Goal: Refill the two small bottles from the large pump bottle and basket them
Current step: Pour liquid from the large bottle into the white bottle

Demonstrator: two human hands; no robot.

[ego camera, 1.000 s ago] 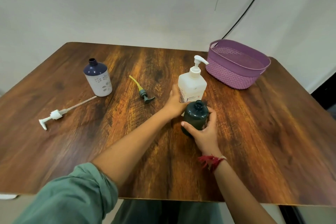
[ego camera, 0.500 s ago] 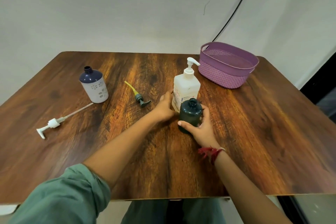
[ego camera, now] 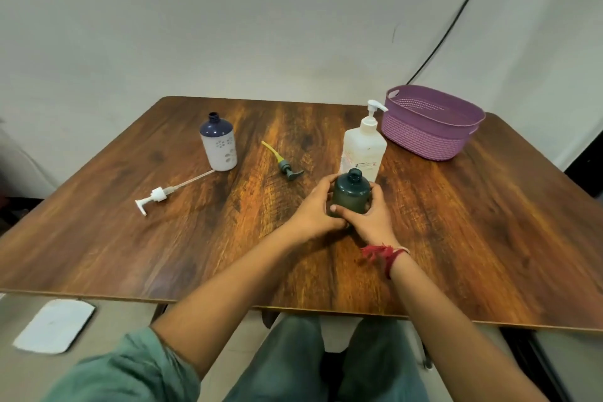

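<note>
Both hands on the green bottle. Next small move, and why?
Probably raise the small dark green plastic bottle under the spout of the tall white pump bottle with the right hand, freeing the left hand to pump: its neck is uncapped but sits below the spout.

A small dark green bottle (ego camera: pixel 350 196) stands upright with its neck open and uncapped, cupped between my left hand (ego camera: pixel 313 209) and my right hand (ego camera: pixel 370 220). Just behind it, touching or nearly so, stands the large pump bottle (ego camera: pixel 363 148), translucent white and square-shouldered, its white pump on. Further back to the right sits the purple woven-look basket (ego camera: pixel 427 137). Well off to the left stands the second small bottle (ego camera: pixel 219 147), white with a navy shoulder, also uncapped.
</note>
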